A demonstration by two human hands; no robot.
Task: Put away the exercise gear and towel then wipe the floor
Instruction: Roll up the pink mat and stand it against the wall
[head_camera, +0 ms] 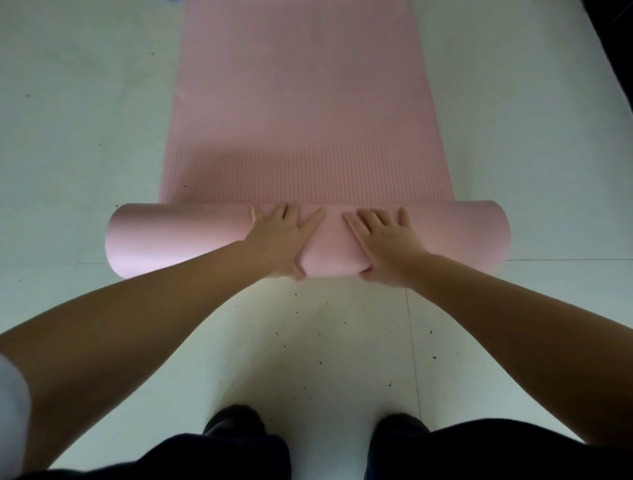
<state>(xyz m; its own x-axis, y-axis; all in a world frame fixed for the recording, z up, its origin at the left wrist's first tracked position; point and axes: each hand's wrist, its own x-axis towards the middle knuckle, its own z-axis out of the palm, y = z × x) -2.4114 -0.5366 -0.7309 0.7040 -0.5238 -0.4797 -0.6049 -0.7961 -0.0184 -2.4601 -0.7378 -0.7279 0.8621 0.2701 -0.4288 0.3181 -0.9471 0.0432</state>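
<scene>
Rolling step in hand: floor [78,147] first, pale tile, seam lines running out at 3 and 9 o'clock, dark specks scattered toward 6 o'clock. That grit is probably what the wipe is for, later.

Pink yoga mat [301,113] lies flat on the tile, running from centre frame out to 12 o'clock. Ribbed face up. Most of its length looks unrolled, so I'd judge the task as early.

Rolled part of the mat [178,240] sits across the frame at centre, axis 9-to-3 o'clock, smooth underside showing outward. Roll ends overhang the flat strip on both sides in this wide-angle view; can't tell if that's lens distortion or a skewed roll.

Left hand [279,240] and right hand [383,245] are side by side mid-roll, fingers spread flat over the top pointing to 12, thumbs tucked under the near edge at 6. Neither is closed round anything; both press palm-down. Likely reason: central pressure keeps the roll tight while pushing it away.

Shoes [233,419] at 6 o'clock, person standing bent over the mat.

Small blue scrap [176,1] at 11 o'clock, top edge; can't identify. No towel in view.
</scene>
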